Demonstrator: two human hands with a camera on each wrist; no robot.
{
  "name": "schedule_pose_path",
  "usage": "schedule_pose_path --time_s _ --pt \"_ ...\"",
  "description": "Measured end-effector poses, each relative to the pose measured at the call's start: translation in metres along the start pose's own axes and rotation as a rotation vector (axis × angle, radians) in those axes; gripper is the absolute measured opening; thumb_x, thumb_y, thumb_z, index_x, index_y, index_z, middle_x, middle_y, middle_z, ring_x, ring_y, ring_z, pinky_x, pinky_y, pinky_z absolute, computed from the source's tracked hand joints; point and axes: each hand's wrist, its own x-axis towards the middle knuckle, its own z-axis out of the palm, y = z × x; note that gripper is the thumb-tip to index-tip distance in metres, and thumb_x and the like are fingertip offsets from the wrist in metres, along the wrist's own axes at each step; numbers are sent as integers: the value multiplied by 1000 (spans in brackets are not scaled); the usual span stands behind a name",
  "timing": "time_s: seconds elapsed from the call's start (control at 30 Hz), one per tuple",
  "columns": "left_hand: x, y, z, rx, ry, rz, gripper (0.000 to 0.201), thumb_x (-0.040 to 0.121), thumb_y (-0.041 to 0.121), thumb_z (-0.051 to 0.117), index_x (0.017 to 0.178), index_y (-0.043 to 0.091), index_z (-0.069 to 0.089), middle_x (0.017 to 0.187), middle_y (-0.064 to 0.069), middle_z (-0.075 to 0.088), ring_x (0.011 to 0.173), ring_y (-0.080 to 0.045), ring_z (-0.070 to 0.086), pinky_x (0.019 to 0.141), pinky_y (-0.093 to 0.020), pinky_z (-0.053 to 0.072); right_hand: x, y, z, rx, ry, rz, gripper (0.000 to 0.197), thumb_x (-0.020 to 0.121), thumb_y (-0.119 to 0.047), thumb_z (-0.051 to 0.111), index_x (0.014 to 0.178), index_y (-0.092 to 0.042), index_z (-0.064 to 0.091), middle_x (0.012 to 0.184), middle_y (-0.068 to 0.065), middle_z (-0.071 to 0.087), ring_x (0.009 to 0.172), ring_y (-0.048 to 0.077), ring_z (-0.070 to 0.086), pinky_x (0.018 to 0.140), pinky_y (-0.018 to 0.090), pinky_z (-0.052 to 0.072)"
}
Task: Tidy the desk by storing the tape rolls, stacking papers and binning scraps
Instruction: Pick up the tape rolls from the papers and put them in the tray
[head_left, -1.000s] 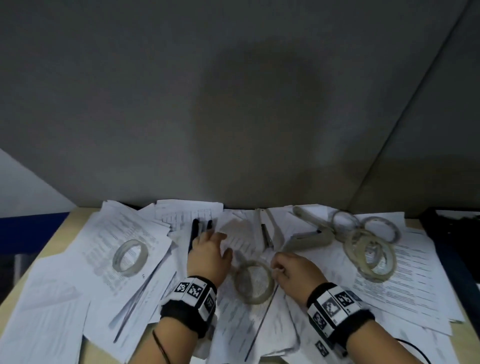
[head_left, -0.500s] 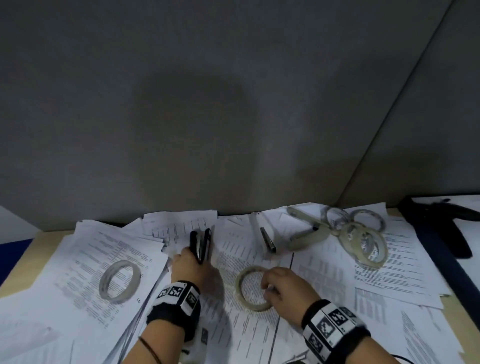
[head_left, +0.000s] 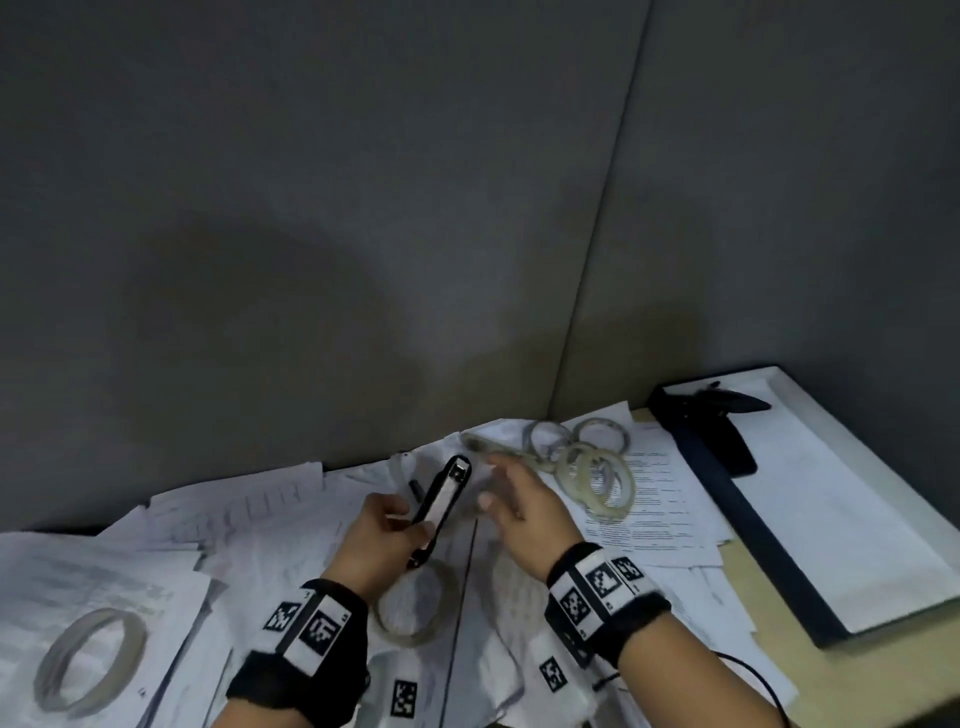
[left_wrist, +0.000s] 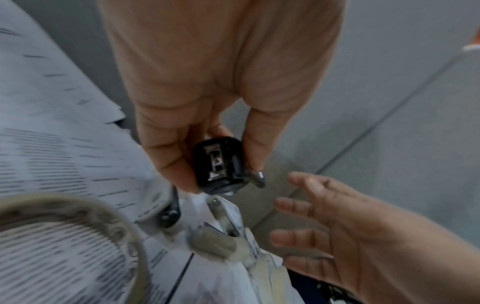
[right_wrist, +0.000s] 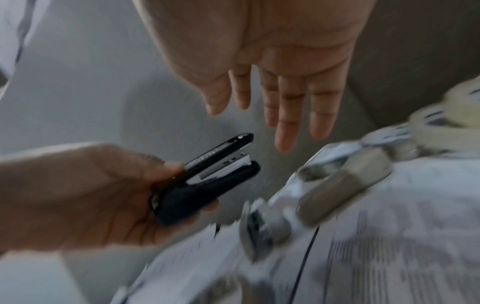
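Note:
My left hand (head_left: 400, 519) grips a black stapler (head_left: 441, 501) by its rear end and holds it above the papers (head_left: 249, 519); the wrist views show the stapler (left_wrist: 218, 164) (right_wrist: 215, 179) clearly. My right hand (head_left: 498, 483) hovers just right of it with straight fingers (right_wrist: 285, 127), holding nothing. One tape roll (head_left: 415, 608) lies flat on the papers below both hands. Another roll (head_left: 88, 660) lies at far left. Several rolls (head_left: 592, 467) are piled at the back right.
A grey-handled tool (head_left: 488, 446) lies on the papers beside the pile of rolls. At the right, a dark-edged tray (head_left: 727, 493) holds white sheets and a black object (head_left: 727, 410). Grey partition walls close off the back, and the desk's right edge (head_left: 779, 649) is bare wood.
My left hand has picked the stapler up off the papers. My right hand has let go of the middle tape roll and risen with fingers spread. The view has swung right.

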Motion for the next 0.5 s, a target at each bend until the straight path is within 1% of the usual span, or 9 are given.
schedule_pose_path --time_s 0.07,0.1,0.13,0.2,0.23,0.3,0.4,0.43,0.5 --pt "-3 16 21 38 -56 86 29 80 1 69 92 11 44 89 -16 58 70 -24 58 60 -30 48 2 2 -24 81 62 52 40 94 -28 55 132 -32 45 120 -9 54 110 11 55 97 28 45" --pt "-6 25 32 48 -76 128 31 77 2 70 89 11 44 82 -12 57 65 -20 57 55 -27 47 2 5 -35 117 88 69 39 94 -29 55 132 -32 45 120 -10 54 111 11 55 96 26 44" --pt "-9 35 46 66 -89 178 34 71 8 74 87 13 43 77 -8 57 62 -17 55 54 -26 45 1 9 -49 129 110 71 40 94 -29 56 132 -31 46 122 -10 53 112 10 54 96 24 43" --pt "-12 50 67 146 -115 273 37 60 21 74 80 20 43 71 0 57 60 -14 52 57 -29 43 -1 16 -71 17 100 37 43 92 -26 59 132 -30 47 120 -12 50 111 3 48 96 19 38" --pt "-12 56 78 171 -141 306 36 59 21 73 78 21 43 69 1 57 60 -13 52 60 -30 42 -3 20 -82 -70 77 13 42 90 -24 60 131 -28 50 118 -13 49 110 2 46 96 17 36" --pt "-14 68 105 173 -212 341 32 62 15 71 79 18 43 70 -1 58 61 -12 52 61 -28 43 -6 29 -108 -150 26 13 34 89 -24 62 122 -25 58 118 -10 55 111 4 48 95 18 35" --pt "-15 81 140 113 -295 355 34 73 -1 71 85 11 41 67 -1 57 53 -2 51 54 -16 42 -12 40 -141 44 -86 122 24 87 -22 66 111 -22 66 108 -9 65 102 7 59 92 22 43" --pt "-16 85 150 67 -322 353 34 76 -9 67 86 9 40 67 -1 57 52 0 52 53 -14 42 -14 44 -151 107 -116 146 25 86 -19 67 111 -22 67 104 -8 67 98 6 61 89 22 47" --pt "-12 90 170 28 -353 345 36 77 -17 62 87 8 38 69 -4 57 56 -1 54 55 -15 43 -18 53 -172 170 -160 191 28 83 -12 69 108 -24 65 95 -7 68 84 4 64 74 17 50"
